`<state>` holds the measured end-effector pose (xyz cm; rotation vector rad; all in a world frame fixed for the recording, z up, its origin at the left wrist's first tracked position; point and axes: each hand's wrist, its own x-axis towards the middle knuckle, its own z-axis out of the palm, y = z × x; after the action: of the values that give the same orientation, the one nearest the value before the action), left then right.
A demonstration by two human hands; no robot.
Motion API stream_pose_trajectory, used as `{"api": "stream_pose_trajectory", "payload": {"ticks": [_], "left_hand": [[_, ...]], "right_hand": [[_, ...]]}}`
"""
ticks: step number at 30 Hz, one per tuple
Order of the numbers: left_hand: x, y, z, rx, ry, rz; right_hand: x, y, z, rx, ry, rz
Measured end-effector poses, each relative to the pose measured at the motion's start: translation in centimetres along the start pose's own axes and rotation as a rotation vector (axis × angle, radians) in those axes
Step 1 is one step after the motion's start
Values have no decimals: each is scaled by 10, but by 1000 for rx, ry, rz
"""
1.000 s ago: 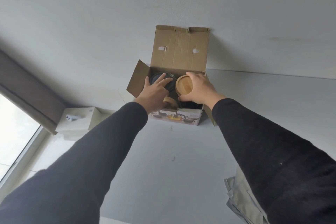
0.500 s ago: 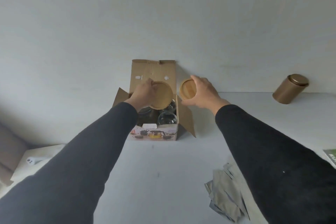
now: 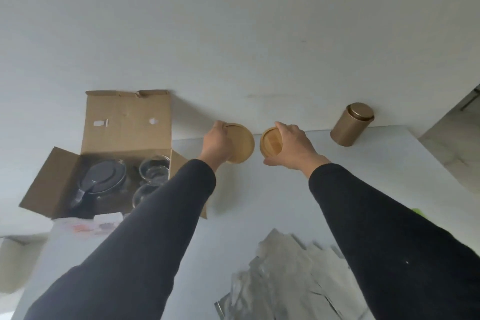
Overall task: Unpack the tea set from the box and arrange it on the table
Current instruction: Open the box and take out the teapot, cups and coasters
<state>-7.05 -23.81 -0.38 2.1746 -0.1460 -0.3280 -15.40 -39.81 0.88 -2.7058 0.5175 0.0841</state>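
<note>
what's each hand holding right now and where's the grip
The left hand grips a round wooden coaster at its left rim; the right hand grips a second wooden coaster across its right edge.

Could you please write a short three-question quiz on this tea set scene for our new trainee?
1. True or false: each hand holds a round wooden coaster.
2. What is left inside the cardboard box? A) only paper B) a dark-lidded teapot and glass cups C) nothing
3. Fill in: the gold tin stands to the ____ of the right hand.

Key
1. True: the left hand grips one wooden coaster and the right hand grips the other wooden coaster, side by side above the table.
2. B: the teapot and glass cups are in the box.
3. Right: the gold tin stands near the wall.
</note>
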Motion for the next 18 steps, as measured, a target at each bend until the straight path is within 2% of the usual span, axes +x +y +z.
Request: {"api": "stream_pose_trajectory", "payload": {"ticks": [9,18], "left_hand": [[72,-2,129,-25,26,-229],[117,-6,187,32,46,-287]], "right_hand": [[101,123,33,10,-120,52],[156,174,58,30,-152,35]]}}
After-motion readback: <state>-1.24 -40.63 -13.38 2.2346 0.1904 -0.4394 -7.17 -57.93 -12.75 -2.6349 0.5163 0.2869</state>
